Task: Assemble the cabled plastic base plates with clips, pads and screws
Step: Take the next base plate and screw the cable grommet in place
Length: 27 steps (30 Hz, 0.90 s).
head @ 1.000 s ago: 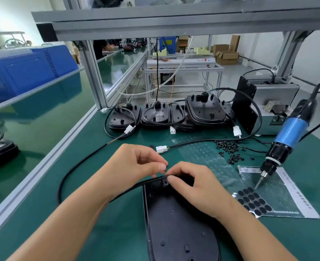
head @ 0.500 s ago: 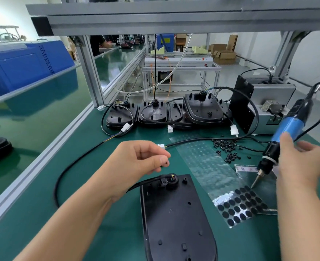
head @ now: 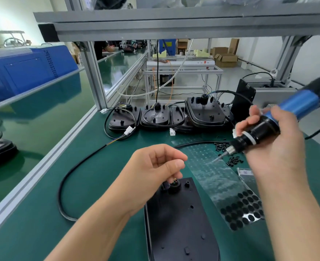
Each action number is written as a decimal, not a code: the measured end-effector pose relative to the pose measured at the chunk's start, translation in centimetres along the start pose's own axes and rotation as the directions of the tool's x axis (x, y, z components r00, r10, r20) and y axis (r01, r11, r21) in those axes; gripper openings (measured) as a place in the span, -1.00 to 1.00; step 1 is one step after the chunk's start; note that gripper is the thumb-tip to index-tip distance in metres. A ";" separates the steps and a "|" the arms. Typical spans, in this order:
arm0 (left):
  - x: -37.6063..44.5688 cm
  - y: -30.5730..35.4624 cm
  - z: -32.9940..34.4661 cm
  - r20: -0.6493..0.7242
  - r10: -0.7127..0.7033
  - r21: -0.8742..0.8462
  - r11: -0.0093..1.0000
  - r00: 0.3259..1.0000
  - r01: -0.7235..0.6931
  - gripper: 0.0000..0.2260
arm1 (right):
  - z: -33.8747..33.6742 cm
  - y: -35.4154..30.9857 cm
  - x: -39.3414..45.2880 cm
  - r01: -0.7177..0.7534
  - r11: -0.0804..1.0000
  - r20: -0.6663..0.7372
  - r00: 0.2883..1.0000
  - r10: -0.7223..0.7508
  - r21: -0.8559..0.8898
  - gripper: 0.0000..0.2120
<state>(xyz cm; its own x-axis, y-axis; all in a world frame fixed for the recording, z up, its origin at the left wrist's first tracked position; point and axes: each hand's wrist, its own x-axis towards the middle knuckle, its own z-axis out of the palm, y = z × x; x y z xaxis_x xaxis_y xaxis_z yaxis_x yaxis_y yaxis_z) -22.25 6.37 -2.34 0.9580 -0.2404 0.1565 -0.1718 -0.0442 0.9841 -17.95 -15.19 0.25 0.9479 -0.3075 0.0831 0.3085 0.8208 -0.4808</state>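
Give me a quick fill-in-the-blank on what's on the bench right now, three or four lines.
1. The right hand grips an electric screwdriver whose barrel is ____ in colour.
2. The loose black screws lie on the ____ bench mat.
3. The sheet of round black pads lies to the ____ of the base plate.
4. The left hand hovers over the plate's ____ end.

Missing words: blue; green; right; far

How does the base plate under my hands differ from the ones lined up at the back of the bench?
The near base plate lies alone and flat, lengthwise toward the camera; the back base plates sit side by side, the rightmost propped up. The near plate's cable trails out across the mat; the back ones' cables loop over them. All are black and cabled.
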 end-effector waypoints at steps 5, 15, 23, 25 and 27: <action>-0.5 -0.4 1.1 -0.059 0.014 -0.041 0.999 0.998 -0.017 -0.86 | 3.2 1.8 -2.2 -0.020 0.991 0.156 0.988 -0.001 0.131 -0.79; -1.7 -0.5 1.4 -0.109 0.008 -0.195 0.980 0.994 -0.029 -0.85 | 4.0 3.4 -3.4 -0.008 0.995 0.221 0.975 -0.015 0.104 -0.68; -1.9 -0.2 1.6 -0.125 0.037 -0.083 0.995 0.991 -0.047 -0.79 | 3.8 3.2 -3.8 0.036 0.997 0.244 0.968 -0.051 0.069 -0.64; -2.0 -0.1 1.7 -0.130 0.042 -0.060 0.997 0.991 -0.051 -0.78 | 3.6 3.2 -3.8 0.036 0.997 0.239 0.970 -0.051 0.067 -0.65; -2.0 -0.2 1.8 -0.137 0.046 -0.043 0.998 0.989 -0.053 -0.77 | 3.6 3.3 -3.8 0.033 0.997 0.232 0.971 -0.050 0.074 -0.65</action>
<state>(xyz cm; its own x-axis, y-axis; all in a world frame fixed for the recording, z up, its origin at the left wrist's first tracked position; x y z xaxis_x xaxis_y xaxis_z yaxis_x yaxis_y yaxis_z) -24.59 5.13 -2.96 0.9714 -0.1068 0.2119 -0.2121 0.0098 0.9772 -20.26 -9.62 1.46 0.9238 -0.2279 0.3077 0.3451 0.8435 -0.4115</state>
